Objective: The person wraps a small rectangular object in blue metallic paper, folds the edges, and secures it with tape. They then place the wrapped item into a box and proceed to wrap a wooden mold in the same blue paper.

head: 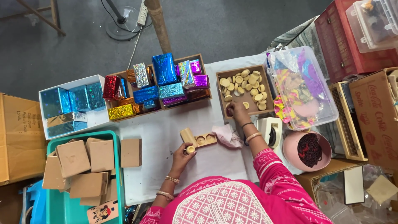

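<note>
**Wooden Pieces Handled at a Crowded Craft Table**

A white table (166,132) filled the middle of the view. At its left sat a teal tray (118,174) stacked with plain brown boxes (89,159), and above that a white box (97,118) of blue and silver foil-wrapped parcels. More shiny wrapped boxes (163,81) crowded the brown trays behind. On the right lay a clear plastic tub (304,89) of coloured scraps and a pink bowl (306,150) of dark threads.

The person, in a pink patterned top, reached the right hand (237,111) into a wooden tray (245,89) of round wooden discs, fingers bent down onto its near edge; whether they gripped a disc could not be told. The left hand (184,151) pinched a small round wooden piece (190,149) beside a wooden holder (199,138) with round hollows, which lay on the table near a pink cloth (228,136).
</note>
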